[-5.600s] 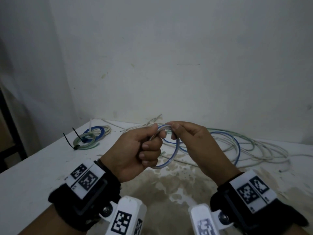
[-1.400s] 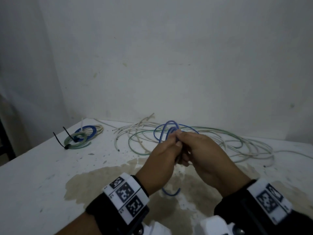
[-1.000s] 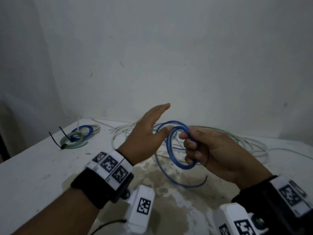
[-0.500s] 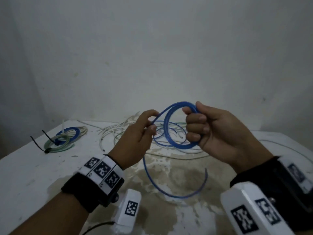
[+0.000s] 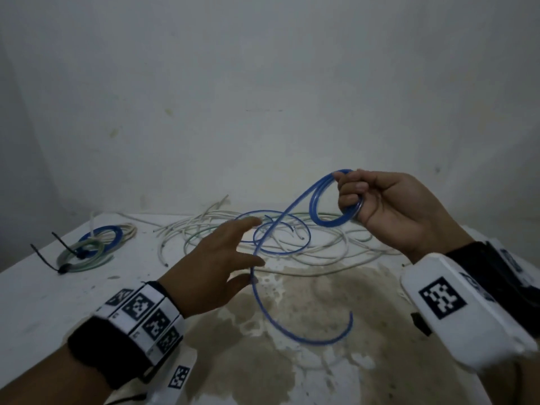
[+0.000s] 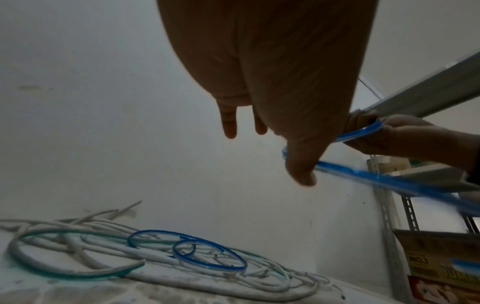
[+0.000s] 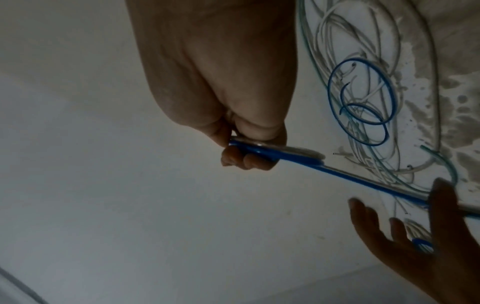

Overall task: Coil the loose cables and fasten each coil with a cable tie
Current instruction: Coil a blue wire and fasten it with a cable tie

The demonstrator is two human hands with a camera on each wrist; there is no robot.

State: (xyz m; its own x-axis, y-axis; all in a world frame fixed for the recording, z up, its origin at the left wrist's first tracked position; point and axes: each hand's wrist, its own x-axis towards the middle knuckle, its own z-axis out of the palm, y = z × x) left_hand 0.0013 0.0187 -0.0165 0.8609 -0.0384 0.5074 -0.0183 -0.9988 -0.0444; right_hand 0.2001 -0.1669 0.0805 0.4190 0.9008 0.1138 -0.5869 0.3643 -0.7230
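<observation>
My right hand (image 5: 355, 197) is raised at the right and grips a small coil of blue cable (image 5: 320, 209); its curled fingers wrap the coil (image 7: 262, 151) in the right wrist view. The cable's free tail (image 5: 280, 325) hangs down in a wide curve over the table. My left hand (image 5: 233, 252) hovers lower, fingers straight and spread, holding nothing. Its thumb (image 6: 301, 170) lies against the blue strand (image 6: 389, 181) running to the coil.
A tangle of loose white, green and blue cables (image 5: 292, 244) lies at the back of the white, stained table (image 5: 58, 302). Finished coils (image 5: 87, 247) with black cable ties (image 5: 43, 258) sit at the far left. A metal shelf (image 6: 428, 92) stands to the right.
My left hand has let go of the blue strand, opened and dropped lower. My right hand has carried the coil up and to the right.
</observation>
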